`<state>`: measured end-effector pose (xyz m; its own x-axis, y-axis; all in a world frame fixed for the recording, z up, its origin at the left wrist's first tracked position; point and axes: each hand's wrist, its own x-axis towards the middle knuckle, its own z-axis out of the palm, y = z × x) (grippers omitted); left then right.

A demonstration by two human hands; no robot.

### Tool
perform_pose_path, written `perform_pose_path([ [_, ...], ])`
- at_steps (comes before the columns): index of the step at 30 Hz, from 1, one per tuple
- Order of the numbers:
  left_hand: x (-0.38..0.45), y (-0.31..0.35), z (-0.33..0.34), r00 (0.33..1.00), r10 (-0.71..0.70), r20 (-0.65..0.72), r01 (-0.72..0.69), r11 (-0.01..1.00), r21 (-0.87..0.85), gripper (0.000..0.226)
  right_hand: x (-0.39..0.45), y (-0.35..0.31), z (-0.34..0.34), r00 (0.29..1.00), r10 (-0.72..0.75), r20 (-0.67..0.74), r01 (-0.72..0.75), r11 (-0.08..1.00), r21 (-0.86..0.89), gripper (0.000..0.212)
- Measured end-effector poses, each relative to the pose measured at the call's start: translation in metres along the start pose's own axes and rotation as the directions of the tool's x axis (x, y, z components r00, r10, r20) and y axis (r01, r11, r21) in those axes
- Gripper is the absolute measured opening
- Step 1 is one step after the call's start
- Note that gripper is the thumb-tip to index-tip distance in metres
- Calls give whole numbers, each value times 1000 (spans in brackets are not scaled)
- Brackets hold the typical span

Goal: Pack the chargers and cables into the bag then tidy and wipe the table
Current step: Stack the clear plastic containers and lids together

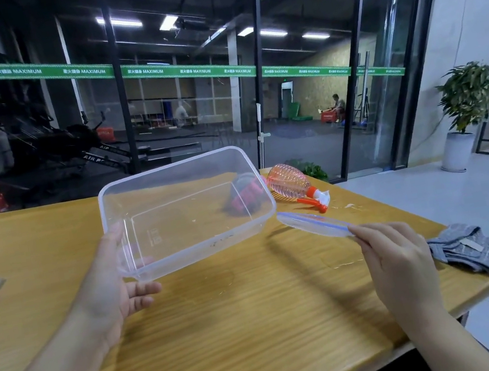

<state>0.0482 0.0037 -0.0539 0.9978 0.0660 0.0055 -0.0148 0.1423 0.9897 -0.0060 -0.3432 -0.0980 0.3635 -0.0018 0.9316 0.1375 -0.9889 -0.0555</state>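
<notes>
Holding a clear empty box (188, 208) tilted, left hand (115, 293) grips it; right hand (396, 256) pinches its lid (312, 224)

- A green band (183, 70) runs across the glass wall, far beyond both hands; it repeats the word "MAXIMUM" in white, each time after a few small Chinese characters.
- Black gym machines (101, 158) behind the glass, beyond the left hand (118, 292), carry white letters that seem to read "AIR R…", partly cut off.
</notes>
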Motion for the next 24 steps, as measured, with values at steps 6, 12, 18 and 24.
perform_pose_path([
  [6, 3, -1, -1, 1000, 6, 3, -6, 1000, -29, 86, 15, 5, 5, 999, -36, -36, 36, 999, -6, 27],
  [12, 4, -2, -2, 1000, 6, 1, -6, 1000, -31, 87, 40, 17, 13, 990, -116, -78, 113, 993, -38, 28],
  [18, 4, -1, -3, 1000, 2, -12, -3, 999, -37, 87, 57, 22, 23, 980, -198, -34, 197, 979, -51, 25],
  [24, 2, 0, -3, 1000, 9, -24, -10, 999, -41, 88, 63, 23, 21, 968, -247, 47, 245, 968, 46, 32],
])
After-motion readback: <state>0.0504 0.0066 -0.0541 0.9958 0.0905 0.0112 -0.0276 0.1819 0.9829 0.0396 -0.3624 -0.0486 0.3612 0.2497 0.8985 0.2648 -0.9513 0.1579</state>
